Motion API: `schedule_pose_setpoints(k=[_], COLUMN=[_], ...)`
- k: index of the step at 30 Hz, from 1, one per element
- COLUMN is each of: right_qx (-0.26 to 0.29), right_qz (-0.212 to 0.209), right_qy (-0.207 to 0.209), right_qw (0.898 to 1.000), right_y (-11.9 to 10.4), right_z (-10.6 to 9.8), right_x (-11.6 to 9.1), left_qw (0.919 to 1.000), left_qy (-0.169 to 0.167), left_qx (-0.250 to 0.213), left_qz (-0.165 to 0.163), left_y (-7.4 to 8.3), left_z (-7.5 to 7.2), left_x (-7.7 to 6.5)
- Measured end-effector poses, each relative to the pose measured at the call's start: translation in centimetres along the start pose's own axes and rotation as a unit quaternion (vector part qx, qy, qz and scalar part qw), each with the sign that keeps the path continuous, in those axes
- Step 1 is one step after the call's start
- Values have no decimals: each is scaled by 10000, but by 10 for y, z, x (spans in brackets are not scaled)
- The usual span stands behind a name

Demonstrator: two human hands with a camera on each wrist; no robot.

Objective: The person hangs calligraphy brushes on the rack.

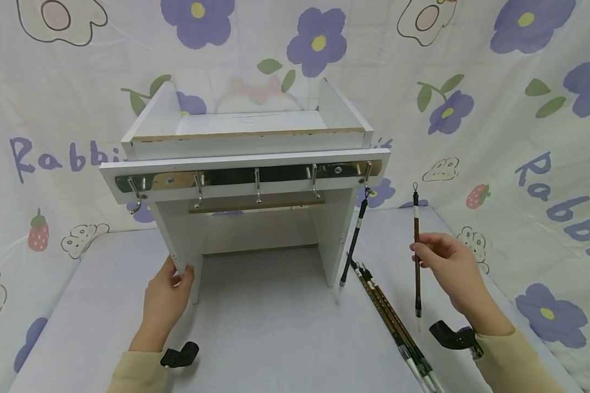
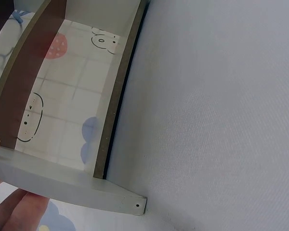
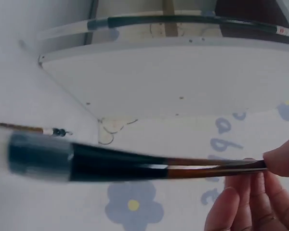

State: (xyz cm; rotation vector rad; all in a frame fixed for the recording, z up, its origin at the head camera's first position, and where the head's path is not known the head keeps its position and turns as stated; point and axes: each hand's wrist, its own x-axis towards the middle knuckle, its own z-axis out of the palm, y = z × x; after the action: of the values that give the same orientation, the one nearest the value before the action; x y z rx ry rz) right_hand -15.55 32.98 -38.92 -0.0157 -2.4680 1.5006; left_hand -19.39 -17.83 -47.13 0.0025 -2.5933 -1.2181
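A white wooden stand (image 1: pixel 255 153) carries a metal strip with several hooks (image 1: pixel 257 180) along its front. My left hand (image 1: pixel 164 300) grips the lower edge of its left side panel (image 2: pixel 62 180), thumb on the inner face. Out to the right, my right hand (image 1: pixel 449 270) pinches a brown-handled calligraphy brush (image 1: pixel 417 240) midway along its handle. That brush hangs upright, loop up and capped tip down; its dark lower end (image 3: pixel 111 161) shows large in the right wrist view. A black calligraphy brush (image 1: pixel 355 240) dangles by its loop from the rightmost hook.
Several calligraphy brushes (image 1: pixel 393 322) lie in a bundle on the white-covered table (image 1: pixel 275 338), right of the stand. A patterned cloth (image 1: pixel 501 164) hangs behind and along the sides. An open-topped tray section (image 1: pixel 251 123) forms the top of the stand.
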Motion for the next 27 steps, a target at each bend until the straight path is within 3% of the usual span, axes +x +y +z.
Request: schedule_pose_setpoints(k=[6, 15, 27], right_qx=[563, 983, 1741], right_qz=[-253, -747, -1988], right_qy=[120, 54, -441], right_qw=[9980, 9923, 9634], right_y=[-11, -27, -52], right_z=[2, 6, 19], right_x=[-5, -16, -25], left_qw=[10000, 10000, 10000], left_qy=[-6, 13, 15], left_qx=[-10, 8, 49], left_qz=[-13, 25, 6], left_y=[0, 0, 1], left_z=[0, 0, 0], left_x=[0, 0, 0])
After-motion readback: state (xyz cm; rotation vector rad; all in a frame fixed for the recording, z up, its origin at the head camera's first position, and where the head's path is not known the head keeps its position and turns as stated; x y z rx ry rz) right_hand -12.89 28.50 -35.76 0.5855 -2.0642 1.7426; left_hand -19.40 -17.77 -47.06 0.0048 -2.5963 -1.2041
